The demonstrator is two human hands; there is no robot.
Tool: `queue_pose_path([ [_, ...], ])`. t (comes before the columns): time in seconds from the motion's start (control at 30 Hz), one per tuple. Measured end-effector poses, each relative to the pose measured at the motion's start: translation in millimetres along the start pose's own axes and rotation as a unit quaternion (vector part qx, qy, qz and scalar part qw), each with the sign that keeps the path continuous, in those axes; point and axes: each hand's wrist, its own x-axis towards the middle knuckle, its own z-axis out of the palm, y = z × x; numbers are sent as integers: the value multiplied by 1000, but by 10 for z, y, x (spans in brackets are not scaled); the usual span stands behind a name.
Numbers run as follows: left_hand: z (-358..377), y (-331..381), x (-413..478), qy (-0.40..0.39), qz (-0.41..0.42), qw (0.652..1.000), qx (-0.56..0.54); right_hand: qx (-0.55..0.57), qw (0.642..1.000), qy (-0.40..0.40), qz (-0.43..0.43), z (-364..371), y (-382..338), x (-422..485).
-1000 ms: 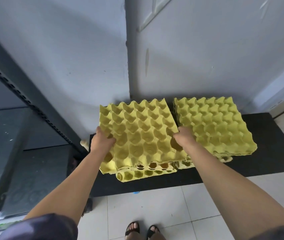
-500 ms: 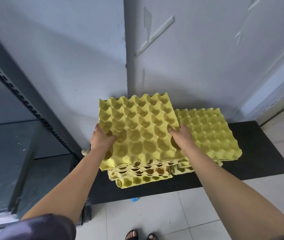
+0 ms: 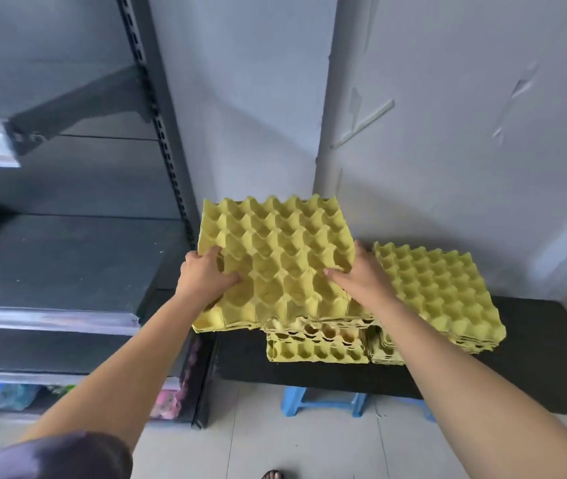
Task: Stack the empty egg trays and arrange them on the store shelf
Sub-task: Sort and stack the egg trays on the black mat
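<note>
Blue stool (image 3: 323, 404), black board (image 3: 534, 344), perhaps plastic bags (image 3: 5, 396)

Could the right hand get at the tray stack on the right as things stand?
Probably yes for reach: that stack lies uncovered just beside the right hand, but the hand grips the lifted trays.

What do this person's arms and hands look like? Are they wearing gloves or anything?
No gloves: the left hand and right hand are bare, with no ring, watch or bracelet showing. The forearms are bare too. A dark purplish short sleeve covers the left upper arm; any sleeve on the right arm is out of view.
</note>
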Motion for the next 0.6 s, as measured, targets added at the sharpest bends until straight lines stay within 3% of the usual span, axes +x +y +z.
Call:
queue_pose_path([
  [0.27, -689, -808, -716, 26, -72, 997, -5, 17, 996, -29, -82, 327, -785, -538],
  [0.6, -1543, -2087, -871, 76, -126, 988, -52, 69, 986, -74, -135, 1137, -2171, -744],
])
